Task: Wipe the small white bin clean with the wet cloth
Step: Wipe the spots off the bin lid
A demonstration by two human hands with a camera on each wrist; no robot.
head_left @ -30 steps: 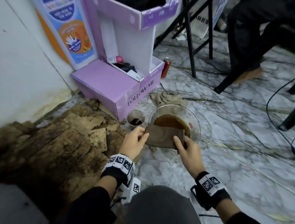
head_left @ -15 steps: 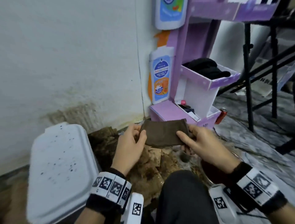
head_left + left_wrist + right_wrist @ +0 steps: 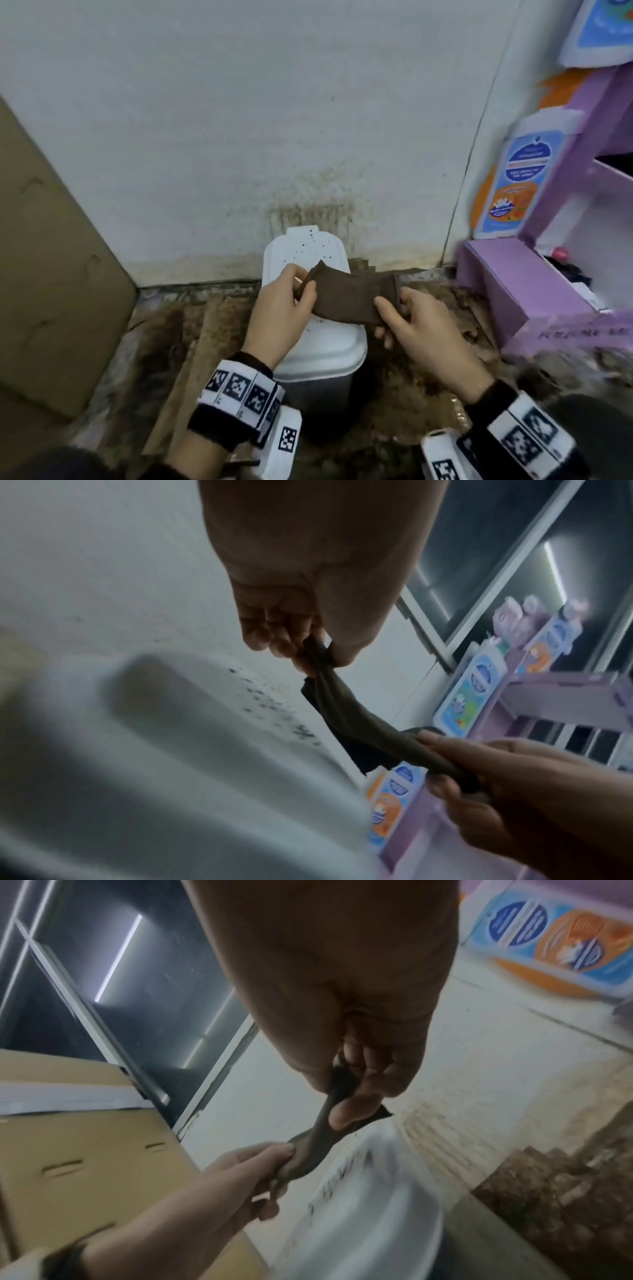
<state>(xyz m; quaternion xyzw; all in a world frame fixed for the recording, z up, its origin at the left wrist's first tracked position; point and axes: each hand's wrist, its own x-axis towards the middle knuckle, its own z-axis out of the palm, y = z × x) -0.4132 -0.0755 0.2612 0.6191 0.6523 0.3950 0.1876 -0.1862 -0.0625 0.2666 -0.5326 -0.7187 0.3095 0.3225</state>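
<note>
At frame centre, the left hand (image 3: pixel 282 313) pinches one end of the brown wet cloth (image 3: pixel 352 296) between thumb and curled fingers; the right hand (image 3: pixel 419 329) pinches the other, stretched above the white bin (image 3: pixel 322 346)

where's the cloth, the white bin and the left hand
cloth (image 3: pixel 352 296): head view, middle of the brown fabric
white bin (image 3: pixel 301 250): head view, speckled lid
left hand (image 3: pixel 279 313): head view, back of the hand
</note>
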